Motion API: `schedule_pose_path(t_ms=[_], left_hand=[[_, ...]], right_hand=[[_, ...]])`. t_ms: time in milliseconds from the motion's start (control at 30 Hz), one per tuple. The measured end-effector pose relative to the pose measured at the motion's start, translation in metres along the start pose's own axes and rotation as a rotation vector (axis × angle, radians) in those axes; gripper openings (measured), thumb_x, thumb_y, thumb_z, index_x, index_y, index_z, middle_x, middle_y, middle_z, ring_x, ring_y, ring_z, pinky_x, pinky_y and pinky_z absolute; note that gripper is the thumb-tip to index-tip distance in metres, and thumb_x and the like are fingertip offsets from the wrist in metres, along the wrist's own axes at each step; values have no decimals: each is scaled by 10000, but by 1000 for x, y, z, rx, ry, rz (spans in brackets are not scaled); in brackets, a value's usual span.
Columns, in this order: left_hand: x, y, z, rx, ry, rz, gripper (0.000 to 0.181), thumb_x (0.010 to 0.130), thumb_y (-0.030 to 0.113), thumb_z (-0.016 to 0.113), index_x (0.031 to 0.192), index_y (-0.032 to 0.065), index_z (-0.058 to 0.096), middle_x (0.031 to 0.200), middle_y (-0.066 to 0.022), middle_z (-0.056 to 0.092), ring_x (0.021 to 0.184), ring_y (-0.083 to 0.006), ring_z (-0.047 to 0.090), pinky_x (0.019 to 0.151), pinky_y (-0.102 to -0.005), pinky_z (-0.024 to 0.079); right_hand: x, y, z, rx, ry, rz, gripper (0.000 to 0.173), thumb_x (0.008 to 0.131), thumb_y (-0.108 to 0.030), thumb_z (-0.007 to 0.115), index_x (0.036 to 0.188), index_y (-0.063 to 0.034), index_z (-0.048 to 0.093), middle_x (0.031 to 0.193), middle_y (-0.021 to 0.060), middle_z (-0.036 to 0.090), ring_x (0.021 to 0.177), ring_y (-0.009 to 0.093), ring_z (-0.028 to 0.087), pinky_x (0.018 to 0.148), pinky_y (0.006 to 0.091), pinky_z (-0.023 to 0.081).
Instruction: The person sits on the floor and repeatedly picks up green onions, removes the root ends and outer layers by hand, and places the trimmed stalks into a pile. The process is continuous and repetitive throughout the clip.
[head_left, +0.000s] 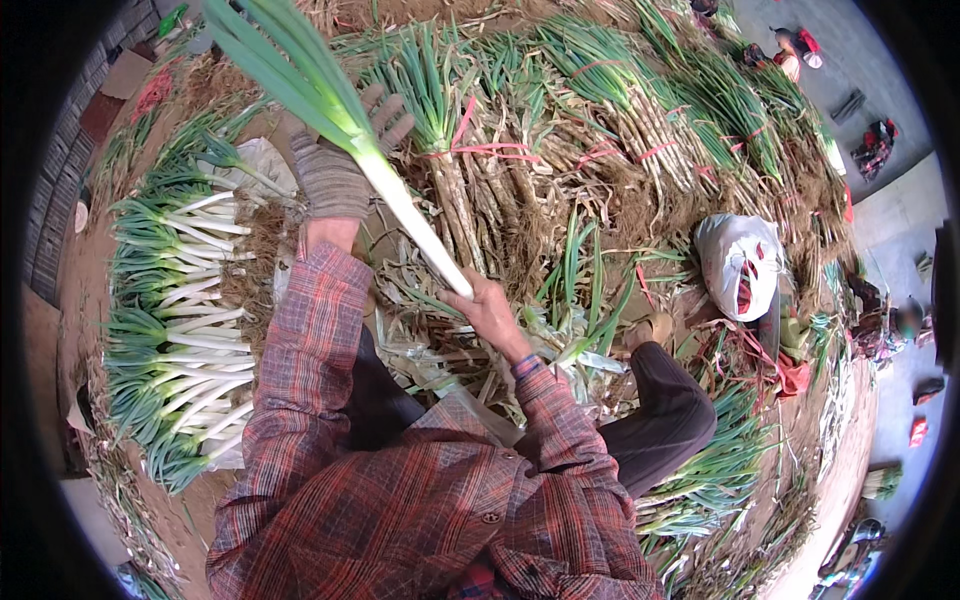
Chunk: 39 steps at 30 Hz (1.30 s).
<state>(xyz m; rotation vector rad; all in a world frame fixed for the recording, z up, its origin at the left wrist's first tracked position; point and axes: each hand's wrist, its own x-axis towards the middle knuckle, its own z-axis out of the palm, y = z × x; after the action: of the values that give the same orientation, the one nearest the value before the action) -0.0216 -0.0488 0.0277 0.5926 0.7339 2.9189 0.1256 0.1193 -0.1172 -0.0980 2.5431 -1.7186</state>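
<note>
A large green onion (405, 202) with a clean white stalk slants across the view, its green leaves at the upper left. My left hand (337, 165), in a striped knit glove, supports it where the leaves meet the white part. Bare, my right hand (484, 304) grips the lower end of the stalk; the root end is hidden in its fingers. To the left lies a long row of peeled green onions (202, 322), white stalks and brown roots toward me. Below my hands, the ground is covered in stripped outer leaves (427, 345).
Unpeeled green onion bundles (457, 180), tied with pink cord, lie ahead and to the right. A white plastic bag (739, 262) sits at the right, beyond my bent knee (667, 420). More green onions (705, 465) lie behind that knee. People (787, 56) are at the far right.
</note>
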Motion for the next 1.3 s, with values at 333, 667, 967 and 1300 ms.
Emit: schedule_pose_path(t_ms=[333, 667, 967, 1300], left_hand=[[-8, -21, -30, 160, 58, -138, 521, 833, 461, 544, 1073, 0, 506, 943, -137, 614, 676, -203, 634, 599, -319, 572], [-24, -50, -18, 77, 5, -301, 489, 854, 453, 511, 1081, 20, 510, 944, -124, 616, 667, -184, 630, 536, -294, 559], [-26, -53, -12, 217, 130, -242, 521, 840, 483, 519, 1073, 16, 520, 944, -107, 622, 641, -168, 619, 535, -290, 547], [1, 29, -32, 304, 309, 19, 449, 833, 506, 514, 969, 80, 541, 785, -62, 623, 517, -103, 551, 392, -225, 480]], right_hand=[[-1, -36, -4, -148, 84, -35, 443, 781, -326, 654, 1038, 1, 499, 691, 156, 555, 569, 271, 538, 537, 375, 437], [20, -49, -8, -23, 184, -197, 313, 895, -315, 500, 854, -5, 498, 566, 151, 497, 519, 284, 514, 510, 382, 399], [28, -9, -1, 535, 418, 73, 411, 965, -327, 305, 870, 3, 532, 722, 89, 585, 540, 109, 518, 484, 255, 420], [-66, 107, -60, -807, 363, -96, 342, 887, -318, 477, 695, -56, 582, 577, 146, 566, 445, 242, 543, 430, 392, 448]])
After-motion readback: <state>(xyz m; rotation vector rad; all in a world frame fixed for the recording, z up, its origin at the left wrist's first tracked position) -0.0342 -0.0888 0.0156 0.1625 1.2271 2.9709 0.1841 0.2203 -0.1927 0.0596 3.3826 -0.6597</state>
